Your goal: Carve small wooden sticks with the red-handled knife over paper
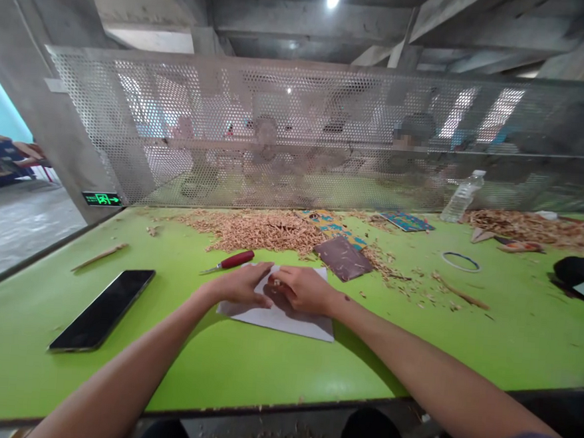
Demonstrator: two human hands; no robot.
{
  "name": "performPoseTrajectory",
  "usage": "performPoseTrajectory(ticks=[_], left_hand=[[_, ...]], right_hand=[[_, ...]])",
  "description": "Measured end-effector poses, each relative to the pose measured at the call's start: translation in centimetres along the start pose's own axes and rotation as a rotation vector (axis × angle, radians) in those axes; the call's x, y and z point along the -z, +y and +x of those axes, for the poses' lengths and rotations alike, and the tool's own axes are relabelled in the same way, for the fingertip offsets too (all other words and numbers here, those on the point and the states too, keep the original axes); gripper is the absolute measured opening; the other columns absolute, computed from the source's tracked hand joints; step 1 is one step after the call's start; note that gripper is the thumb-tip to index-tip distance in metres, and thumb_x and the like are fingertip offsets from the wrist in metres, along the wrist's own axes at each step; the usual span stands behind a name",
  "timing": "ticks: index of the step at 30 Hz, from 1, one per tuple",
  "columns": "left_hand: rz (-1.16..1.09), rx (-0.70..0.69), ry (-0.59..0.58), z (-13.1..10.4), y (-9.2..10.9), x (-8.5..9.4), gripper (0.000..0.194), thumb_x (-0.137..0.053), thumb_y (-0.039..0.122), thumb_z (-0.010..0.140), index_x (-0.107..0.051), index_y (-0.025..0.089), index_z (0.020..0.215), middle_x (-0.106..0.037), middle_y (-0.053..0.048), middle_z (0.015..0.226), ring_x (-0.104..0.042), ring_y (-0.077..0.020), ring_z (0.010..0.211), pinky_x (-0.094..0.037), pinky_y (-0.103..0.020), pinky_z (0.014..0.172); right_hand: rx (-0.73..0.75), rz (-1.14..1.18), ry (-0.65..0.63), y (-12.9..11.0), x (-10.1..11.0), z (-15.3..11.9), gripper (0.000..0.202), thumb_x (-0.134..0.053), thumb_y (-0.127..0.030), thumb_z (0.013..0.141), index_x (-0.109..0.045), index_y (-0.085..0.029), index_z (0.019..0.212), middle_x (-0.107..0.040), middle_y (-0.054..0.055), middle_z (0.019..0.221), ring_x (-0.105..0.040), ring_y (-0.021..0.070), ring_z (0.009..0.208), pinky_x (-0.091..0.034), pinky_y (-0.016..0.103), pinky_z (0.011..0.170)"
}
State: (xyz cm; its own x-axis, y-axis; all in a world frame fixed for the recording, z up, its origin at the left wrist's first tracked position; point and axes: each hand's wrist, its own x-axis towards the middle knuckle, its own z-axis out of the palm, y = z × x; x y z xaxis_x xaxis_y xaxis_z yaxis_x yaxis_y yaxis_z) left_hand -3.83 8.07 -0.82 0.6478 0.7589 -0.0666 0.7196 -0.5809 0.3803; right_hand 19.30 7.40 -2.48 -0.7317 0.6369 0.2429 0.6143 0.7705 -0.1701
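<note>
A white sheet point(289, 320) lies on the green table under both hands. My left hand point(241, 283) rests on the sheet's left part, thumb and fingers apart, with nothing seen in it. My right hand point(304, 290) is closed, its fingers curled round a small pale piece point(276, 282) over the sheet; most of that piece is hidden. Just beyond my left hand lies a knife with a red handle point(238, 260), its blade pointing left. A brown square of sandpaper or card point(343, 257) sits behind my right hand.
Wood shavings point(266, 232) are heaped along a perforated screen point(277, 138). A black phone point(103, 309) and a carved stick point(100, 257) lie left. On the right are a plastic bottle point(462, 196), a tape ring point(461, 261), another stick point(461, 292) and a black object point(582, 276). People sit beyond the screen.
</note>
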Motion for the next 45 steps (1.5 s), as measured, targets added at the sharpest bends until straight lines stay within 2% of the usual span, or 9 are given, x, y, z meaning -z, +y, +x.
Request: performPoseTrajectory(ticks=[3, 9, 14, 20, 26, 32, 38, 42, 45], left_hand=[[-0.019, -0.006, -0.011, -0.1, 0.0, 0.2, 0.085, -0.078, 0.055, 0.077, -0.046, 0.019, 0.146, -0.058, -0.015, 0.146, -0.057, -0.0347, 0.131, -0.046, -0.040, 0.106], [0.024, -0.004, 0.001, 0.0, 0.2, 0.0, 0.086, -0.076, 0.056, 0.078, -0.043, 0.018, 0.149, -0.055, -0.017, 0.148, -0.056, -0.0359, 0.131, -0.044, -0.044, 0.109], [-0.018, -0.033, -0.003, 0.0, 0.4, 0.0, 0.081, -0.079, 0.052, 0.076, -0.049, 0.018, 0.143, -0.059, -0.015, 0.144, -0.058, -0.0333, 0.128, -0.046, -0.040, 0.106], [0.033, 0.018, 0.010, 0.1, -0.1, -0.4, 0.093, -0.077, 0.060, 0.077, -0.042, 0.018, 0.152, -0.052, -0.018, 0.154, -0.054, -0.0371, 0.136, -0.043, -0.044, 0.110], [0.034, -0.026, 0.020, 0.1, 0.3, -0.4, 0.081, -0.075, 0.060, 0.080, -0.049, 0.017, 0.144, -0.060, -0.017, 0.143, -0.059, -0.0364, 0.128, -0.046, -0.043, 0.105], [0.103, 0.087, 0.016, 0.1, 0.7, -0.9, 0.098, -0.074, 0.065, 0.079, -0.038, 0.014, 0.153, -0.045, -0.021, 0.158, -0.047, -0.0391, 0.142, -0.038, -0.045, 0.116], [0.095, 0.058, 0.049, -0.1, 1.2, -1.3, 0.077, -0.071, 0.061, 0.080, -0.051, 0.016, 0.139, -0.060, -0.019, 0.142, -0.055, -0.0396, 0.133, -0.042, -0.048, 0.111], [0.083, 0.106, 0.045, 0.0, 1.1, -1.6, 0.099, -0.071, 0.066, 0.078, -0.036, 0.014, 0.154, -0.041, -0.023, 0.161, -0.041, -0.0412, 0.147, -0.033, -0.051, 0.120], [0.075, 0.112, 0.043, 0.0, 1.1, -1.6, 0.099, -0.070, 0.067, 0.078, -0.036, 0.013, 0.155, -0.042, -0.023, 0.161, -0.040, -0.0404, 0.148, -0.032, -0.050, 0.121]], right_hand=[[0.047, 0.006, 0.004, 0.4, 0.0, 0.1, 0.024, -0.051, -0.027, 0.102, -0.068, -0.018, 0.115, -0.072, 0.009, 0.110, -0.063, 0.0193, 0.090, -0.041, 0.028, 0.078], [-0.031, 0.038, 0.080, 1.8, -0.5, 0.2, 0.022, -0.054, -0.024, 0.101, -0.070, -0.018, 0.115, -0.072, 0.009, 0.110, -0.063, 0.0197, 0.094, -0.043, 0.028, 0.083], [0.116, 0.081, 0.093, 1.2, -1.3, 0.7, 0.015, -0.056, -0.020, 0.098, -0.069, -0.017, 0.106, -0.072, 0.009, 0.106, -0.062, 0.0196, 0.093, -0.043, 0.028, 0.081], [-0.080, 0.130, 0.150, 2.9, -1.1, 0.6, 0.012, -0.063, -0.023, 0.098, -0.071, -0.014, 0.096, -0.072, 0.010, 0.099, -0.062, 0.0216, 0.093, -0.043, 0.030, 0.085], [0.059, 0.226, 0.124, 1.6, -1.9, 1.1, 0.013, -0.063, -0.025, 0.099, -0.069, -0.015, 0.093, -0.069, 0.007, 0.093, -0.058, 0.0191, 0.088, -0.042, 0.029, 0.083], [-0.163, 0.204, 0.221, 3.3, -1.5, 0.7, 0.007, -0.064, -0.014, 0.093, -0.070, -0.014, 0.089, -0.067, 0.007, 0.091, -0.056, 0.0200, 0.088, -0.038, 0.029, 0.080], [0.027, 0.246, 0.182, 1.9, -2.8, 1.3, 0.007, -0.065, -0.018, 0.093, -0.065, -0.016, 0.086, -0.062, 0.005, 0.087, -0.053, 0.0187, 0.082, -0.037, 0.029, 0.076], [-0.134, 0.236, 0.210, 2.6, -2.3, 1.1, 0.006, -0.066, -0.017, 0.094, -0.067, -0.015, 0.087, -0.065, 0.007, 0.089, -0.055, 0.0208, 0.087, -0.038, 0.030, 0.079], [-0.116, 0.217, 0.220, 2.4, -2.3, 1.0, 0.013, -0.070, -0.025, 0.093, -0.066, -0.016, 0.086, -0.064, 0.006, 0.088, -0.054, 0.0207, 0.085, -0.037, 0.030, 0.078]])
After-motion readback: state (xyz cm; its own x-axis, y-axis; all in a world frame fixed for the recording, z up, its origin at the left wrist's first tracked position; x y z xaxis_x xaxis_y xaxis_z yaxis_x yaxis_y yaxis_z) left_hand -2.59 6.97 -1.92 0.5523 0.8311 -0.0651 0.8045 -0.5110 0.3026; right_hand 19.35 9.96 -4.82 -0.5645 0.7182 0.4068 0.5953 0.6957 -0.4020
